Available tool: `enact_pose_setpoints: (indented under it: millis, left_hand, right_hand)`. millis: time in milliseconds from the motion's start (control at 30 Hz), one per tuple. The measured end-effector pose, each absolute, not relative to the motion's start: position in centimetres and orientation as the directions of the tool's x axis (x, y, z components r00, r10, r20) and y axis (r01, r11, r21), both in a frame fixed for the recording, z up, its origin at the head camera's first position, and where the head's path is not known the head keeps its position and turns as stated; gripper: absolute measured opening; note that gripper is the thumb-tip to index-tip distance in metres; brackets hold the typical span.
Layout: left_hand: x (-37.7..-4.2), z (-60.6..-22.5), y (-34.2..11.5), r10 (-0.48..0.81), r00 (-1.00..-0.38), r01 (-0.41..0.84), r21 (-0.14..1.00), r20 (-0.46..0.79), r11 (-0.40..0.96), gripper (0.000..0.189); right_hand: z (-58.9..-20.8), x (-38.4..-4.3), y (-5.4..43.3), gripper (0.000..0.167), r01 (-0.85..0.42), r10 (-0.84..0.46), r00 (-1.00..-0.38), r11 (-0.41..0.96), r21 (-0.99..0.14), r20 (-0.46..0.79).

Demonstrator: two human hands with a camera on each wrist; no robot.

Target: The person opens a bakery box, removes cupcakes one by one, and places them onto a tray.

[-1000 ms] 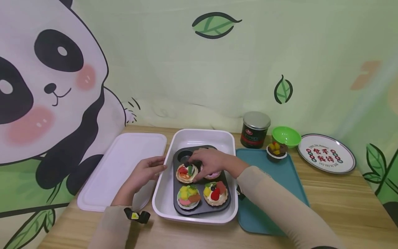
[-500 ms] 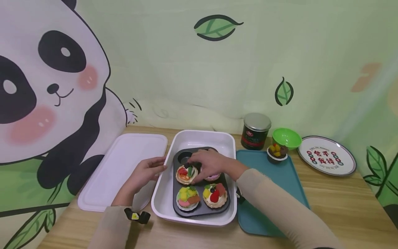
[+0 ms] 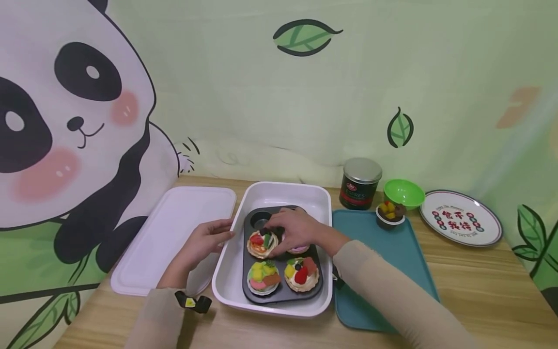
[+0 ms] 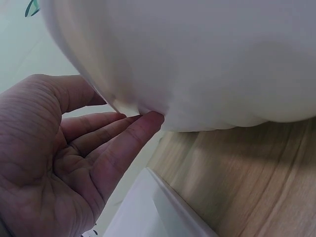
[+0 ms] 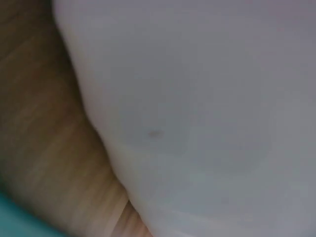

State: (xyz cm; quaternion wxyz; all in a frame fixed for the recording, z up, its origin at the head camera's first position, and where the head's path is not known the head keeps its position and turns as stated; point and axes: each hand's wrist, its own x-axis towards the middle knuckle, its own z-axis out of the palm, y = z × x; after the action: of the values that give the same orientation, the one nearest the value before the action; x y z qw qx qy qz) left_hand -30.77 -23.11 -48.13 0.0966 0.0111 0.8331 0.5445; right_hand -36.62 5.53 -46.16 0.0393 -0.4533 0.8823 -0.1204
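A dark muffin pan (image 3: 279, 296) lies in a white rectangular tub (image 3: 272, 310). My right hand (image 3: 296, 228) reaches into it, thumb and forefinger at the edge of a fruit tart (image 3: 259, 248) topped with red and green pieces. A pink-topped tart (image 3: 298, 249) is partly covered by that hand. Nearer me sit a yellow-and-pink-topped tart (image 3: 263, 278) and a strawberry tart (image 3: 301, 275). With fingers extended, my left hand (image 3: 205, 245) touches the tub's left side; in the left wrist view its thumb (image 4: 143, 128) presses the outer wall. The right wrist view shows mostly blurred tub wall.
A white lid (image 3: 187, 211) lies left. Right of the tub, a teal tray (image 3: 359, 228) bears a brown cup with yellow-topped filling (image 3: 389, 220). Behind stand an espresso tin (image 3: 360, 189), a green bowl (image 3: 405, 194) and a lettered plate (image 3: 440, 237).
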Motion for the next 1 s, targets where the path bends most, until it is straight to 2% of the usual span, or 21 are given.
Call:
enact_pose_setpoints:
  millis: [567,767,1000]
  left_hand:
    - [-30.8,-48.2,-23.1,0.129,-0.981,-0.082,0.909,-0.146,0.409,0.049]
    - [-31.0,-48.2,-23.2,0.142,-0.980,-0.071,0.912,-0.140,0.405,0.050]
    - [-30.9,-48.2,-23.3,0.143,-0.981,-0.067,0.915,-0.134,0.398,0.050]
  right_hand:
    - [-46.5,-36.2,5.8,0.073,-0.741,-0.755,-0.651,0.613,-0.275,0.071]
    - [-45.5,-36.2,6.1,0.070,-0.736,-0.722,-0.665,0.590,-0.333,0.190]
    - [-44.3,-36.5,6.6,0.065,-0.759,-0.742,-0.622,0.493,-0.426,0.249]
